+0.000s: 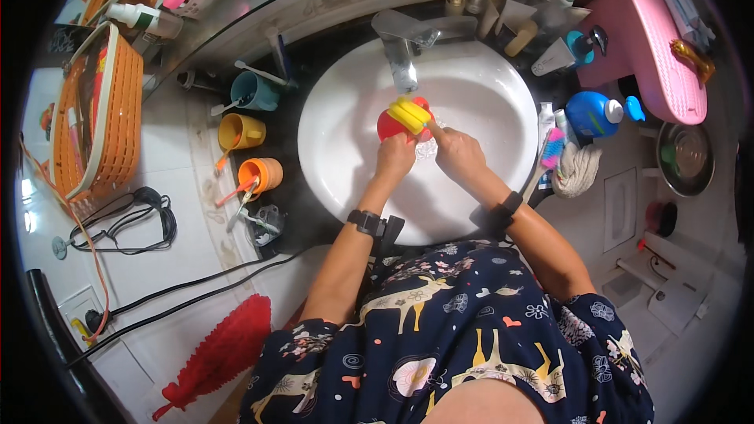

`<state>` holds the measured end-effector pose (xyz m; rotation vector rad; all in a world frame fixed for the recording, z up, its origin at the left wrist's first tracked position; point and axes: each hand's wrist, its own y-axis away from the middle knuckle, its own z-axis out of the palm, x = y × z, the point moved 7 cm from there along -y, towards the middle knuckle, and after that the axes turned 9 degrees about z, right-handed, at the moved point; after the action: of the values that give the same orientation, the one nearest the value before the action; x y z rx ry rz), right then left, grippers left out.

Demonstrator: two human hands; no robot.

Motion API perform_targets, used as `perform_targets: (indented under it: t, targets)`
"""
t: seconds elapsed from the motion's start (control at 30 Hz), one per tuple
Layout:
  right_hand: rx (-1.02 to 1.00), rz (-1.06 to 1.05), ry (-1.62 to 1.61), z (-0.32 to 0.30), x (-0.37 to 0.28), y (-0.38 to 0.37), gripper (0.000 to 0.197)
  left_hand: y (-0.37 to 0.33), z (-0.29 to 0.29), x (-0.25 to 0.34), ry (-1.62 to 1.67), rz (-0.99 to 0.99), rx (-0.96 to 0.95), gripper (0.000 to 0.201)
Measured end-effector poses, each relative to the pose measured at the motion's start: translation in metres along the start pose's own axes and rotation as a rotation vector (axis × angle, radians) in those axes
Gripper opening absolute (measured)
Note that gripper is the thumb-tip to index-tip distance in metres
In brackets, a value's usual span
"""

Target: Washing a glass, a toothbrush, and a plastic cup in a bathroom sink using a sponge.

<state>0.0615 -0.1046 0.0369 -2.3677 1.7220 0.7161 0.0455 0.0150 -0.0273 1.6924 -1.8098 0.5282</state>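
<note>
Under the faucet [403,74], both hands are close together over the white oval basin [330,149]. My left hand [395,155] is closed on a rounded red object [387,127], whose exact kind I cannot make out. A yellow ridged piece [408,115] lies across the red object's top, directly below the spout. My right hand [460,155] grips the yellow piece's right end with its fingers closed. Whether the two pieces are joined is unclear. White splashing water [426,148] shows between the hands, near the basin's bottom.
Cups, among them a yellow one [241,133] and an orange one [261,176], line the left counter. An orange basket [100,114] is farther left. To the right are a blue bottle [593,114], a brush [552,149] and a pink container [652,47]. Cables [196,276] cross the lower left.
</note>
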Motion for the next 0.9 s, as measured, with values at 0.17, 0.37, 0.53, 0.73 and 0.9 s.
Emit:
perform_targets:
  t: [0.17, 0.37, 0.53, 0.73, 0.9]
  targets:
    - [-0.016, 0.039, -0.014, 0.007, 0.029, 0.028, 0.037, 0.017, 0.028, -0.01, 0.256, 0.031, -0.022, 0.022]
    - [-0.014, 0.072, 0.055, -0.004, 0.037, 0.032, 0.042, 0.015, 0.033, -0.026, 0.953, -0.185, 0.127, 0.028]
    - [0.035, 0.059, 0.024, -0.014, 0.02, 0.027, 0.044, 0.006, 0.007, -0.014, 0.524, -0.058, 0.042, 0.027]
    - [-0.027, -0.004, 0.135, 0.012, 0.059, 0.025, 0.047, 0.009, 0.023, -0.03, 0.761, -0.044, 0.119, 0.029]
    - [0.027, 0.001, 0.15, 0.002, 0.024, 0.022, 0.041, 0.018, 0.02, -0.014, 0.458, -0.03, 0.102, 0.026]
